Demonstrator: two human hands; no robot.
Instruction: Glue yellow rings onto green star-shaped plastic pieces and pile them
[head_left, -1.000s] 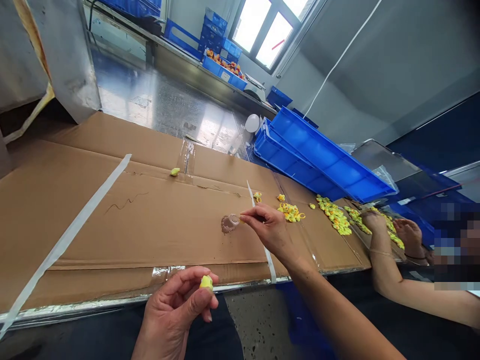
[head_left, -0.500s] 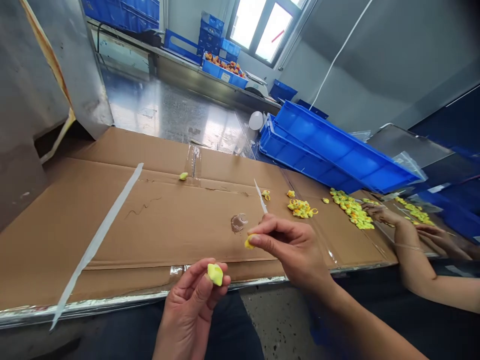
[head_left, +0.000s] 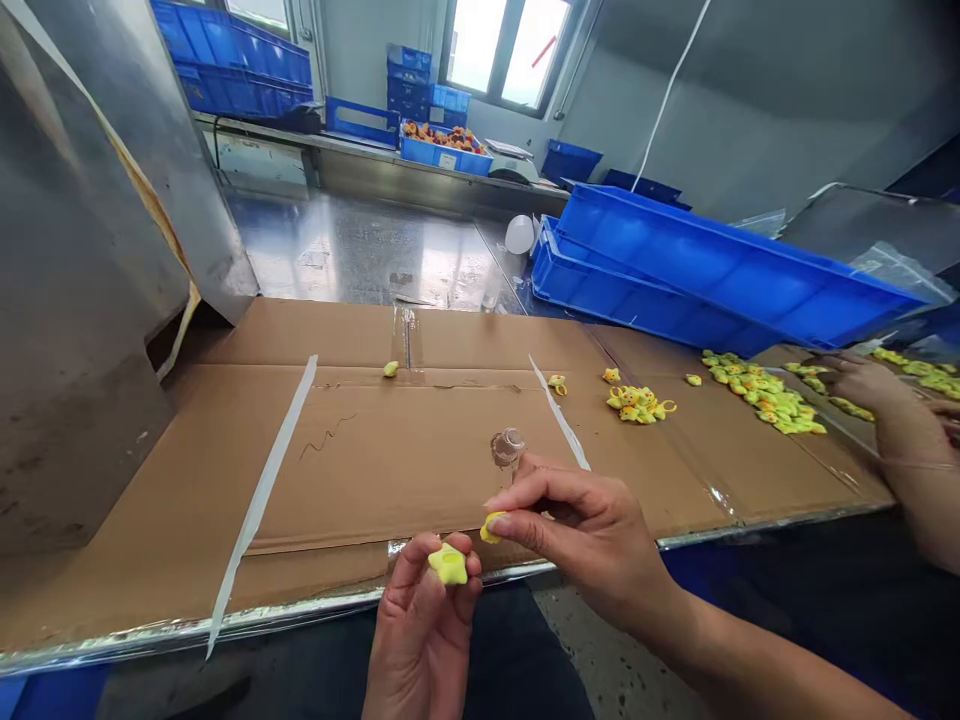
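Two bare hands are at work: the left hand [head_left: 424, 640] grips a yellow toy piece [head_left: 448, 565], the right hand [head_left: 585, 535] pinches a smaller yellow piece [head_left: 492, 527].

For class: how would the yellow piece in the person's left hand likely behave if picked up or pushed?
The yellow piece looks soft and rubbery, bulging between the fingertips of the left hand. It is probably light, as fingertips alone hold it. Its lumpy outline suggests it would tip rather than roll far.

The small toy [head_left: 448, 565] looks plain yellow, the crates [head_left: 735, 270] bright blue, the cardboard [head_left: 405, 460] brown.
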